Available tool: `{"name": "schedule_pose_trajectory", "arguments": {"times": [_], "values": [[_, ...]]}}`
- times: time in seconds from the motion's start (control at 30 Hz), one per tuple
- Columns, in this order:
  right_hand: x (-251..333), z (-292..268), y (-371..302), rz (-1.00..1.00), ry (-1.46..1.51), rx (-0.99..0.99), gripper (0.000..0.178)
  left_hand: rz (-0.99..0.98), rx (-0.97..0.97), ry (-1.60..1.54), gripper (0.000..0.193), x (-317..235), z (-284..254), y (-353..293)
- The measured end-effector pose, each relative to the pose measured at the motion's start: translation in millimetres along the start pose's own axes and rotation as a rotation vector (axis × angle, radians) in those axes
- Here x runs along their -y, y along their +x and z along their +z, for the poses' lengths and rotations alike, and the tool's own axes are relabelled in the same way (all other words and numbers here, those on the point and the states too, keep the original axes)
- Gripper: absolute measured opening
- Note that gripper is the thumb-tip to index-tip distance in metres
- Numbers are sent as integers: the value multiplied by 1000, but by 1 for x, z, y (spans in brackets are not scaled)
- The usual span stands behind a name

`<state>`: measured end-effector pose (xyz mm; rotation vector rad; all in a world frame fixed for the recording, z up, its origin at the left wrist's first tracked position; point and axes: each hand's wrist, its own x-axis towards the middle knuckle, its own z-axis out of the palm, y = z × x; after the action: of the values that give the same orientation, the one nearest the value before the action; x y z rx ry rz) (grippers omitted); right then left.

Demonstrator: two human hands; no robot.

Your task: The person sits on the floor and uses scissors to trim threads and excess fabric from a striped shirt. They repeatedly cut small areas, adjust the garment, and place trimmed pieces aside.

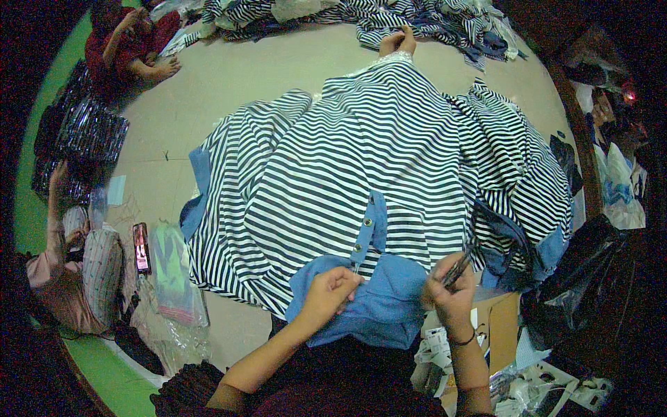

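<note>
Striped garment (361, 146): black-white, blue collar (368, 306), spread on floor.
Left hand (326, 292): fingers curled, pinching collar.
Right hand (448, 292): fisted around dark clippers (458, 267), right of collar.

Phone screen (141, 247) lit, left floor; clear plastic packet (171, 271) beside; brown carton (501, 326) right.

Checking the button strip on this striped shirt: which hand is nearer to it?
Left. The left hand pinches the blue collar just below the button strip; the right hand, holding a small dark tool, is off to the strip's right.
</note>
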<state>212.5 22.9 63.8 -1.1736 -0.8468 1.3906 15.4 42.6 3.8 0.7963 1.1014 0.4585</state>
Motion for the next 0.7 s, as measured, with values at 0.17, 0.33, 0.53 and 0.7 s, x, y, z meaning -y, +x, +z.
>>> {"name": "schedule_pose_trajectory", "arguments": {"times": [0.17,0.33,0.53,0.7], "values": [[1,-10,14,-356,-1312,256,29,43,-8,45,19,-3,-1,-3],[-24,-10,20,-323,-1462,388,28,71,-21,110,19,-5,-1,-5],[-32,-11,20,-331,-1477,465,27,58,-24,152,19,-6,-1,-4],[-37,-9,21,-369,-1436,455,27,33,-32,133,20,-5,0,-4]]}}
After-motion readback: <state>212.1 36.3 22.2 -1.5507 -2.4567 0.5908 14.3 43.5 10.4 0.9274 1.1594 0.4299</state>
